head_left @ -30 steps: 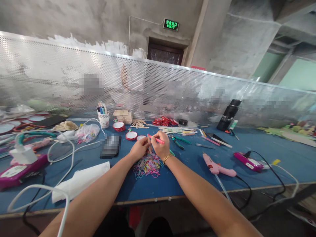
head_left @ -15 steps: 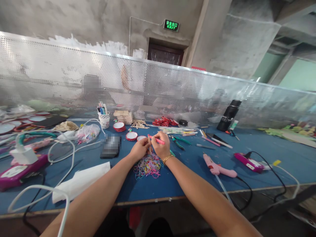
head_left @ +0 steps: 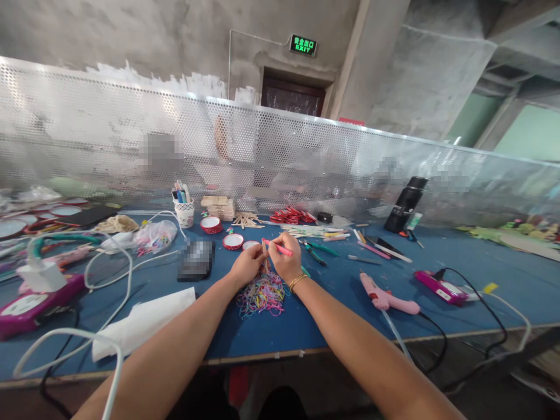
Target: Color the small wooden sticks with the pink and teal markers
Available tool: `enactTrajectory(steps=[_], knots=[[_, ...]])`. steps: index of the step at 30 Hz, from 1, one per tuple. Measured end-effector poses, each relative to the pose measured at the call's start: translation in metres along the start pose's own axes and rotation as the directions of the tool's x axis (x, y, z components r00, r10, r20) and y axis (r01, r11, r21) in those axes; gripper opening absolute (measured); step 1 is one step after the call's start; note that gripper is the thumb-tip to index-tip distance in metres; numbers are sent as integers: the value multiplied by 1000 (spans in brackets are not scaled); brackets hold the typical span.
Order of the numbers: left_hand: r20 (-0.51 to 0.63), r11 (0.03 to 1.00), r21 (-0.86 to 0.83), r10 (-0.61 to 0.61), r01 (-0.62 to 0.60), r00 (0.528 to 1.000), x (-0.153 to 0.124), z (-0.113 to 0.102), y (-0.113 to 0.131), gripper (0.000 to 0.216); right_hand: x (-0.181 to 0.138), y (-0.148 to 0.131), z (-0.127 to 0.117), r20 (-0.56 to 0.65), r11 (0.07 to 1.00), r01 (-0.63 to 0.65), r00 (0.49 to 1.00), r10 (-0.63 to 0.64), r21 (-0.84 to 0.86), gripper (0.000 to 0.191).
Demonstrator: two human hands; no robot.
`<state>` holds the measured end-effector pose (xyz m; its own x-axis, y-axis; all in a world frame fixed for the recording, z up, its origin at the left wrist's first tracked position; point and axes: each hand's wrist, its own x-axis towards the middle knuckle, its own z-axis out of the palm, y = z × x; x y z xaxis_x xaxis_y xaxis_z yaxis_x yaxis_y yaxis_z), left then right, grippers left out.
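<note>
Fingers closed, my left hand [head_left: 248,263] grips a small wooden craft stick [head_left: 265,254] that stands up between my two hands. A pink pen [head_left: 282,249] is pinched in my right hand [head_left: 286,256], its tip at the upper part of the stick. Whether the tip touches the wood I cannot tell. Below both hands lies a tangled heap of colourful thin bands [head_left: 261,296]. Just behind my left hand a round white disc with a red rim [head_left: 250,245] is partly covered. Another red-rimmed disc [head_left: 233,241] lies to its left.
Right of my hands are green-handled pliers [head_left: 321,251], a pink glue gun [head_left: 387,297] and a purple power strip [head_left: 441,287]. Left are a white paper sheet [head_left: 144,321] and loose white cables. Behind stand a cup of pens [head_left: 184,213], stacked wood pieces [head_left: 219,207] and a black bottle [head_left: 405,204].
</note>
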<state>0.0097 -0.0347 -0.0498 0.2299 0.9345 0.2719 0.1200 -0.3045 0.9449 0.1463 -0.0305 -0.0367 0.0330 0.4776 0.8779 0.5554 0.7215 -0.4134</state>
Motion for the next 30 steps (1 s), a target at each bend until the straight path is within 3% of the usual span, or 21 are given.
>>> enactTrajectory(steps=[30], knots=[[9, 999, 37, -8, 8, 1000, 0, 0, 0, 29, 2, 3, 0, -7, 999, -31, 999, 31, -14, 16]])
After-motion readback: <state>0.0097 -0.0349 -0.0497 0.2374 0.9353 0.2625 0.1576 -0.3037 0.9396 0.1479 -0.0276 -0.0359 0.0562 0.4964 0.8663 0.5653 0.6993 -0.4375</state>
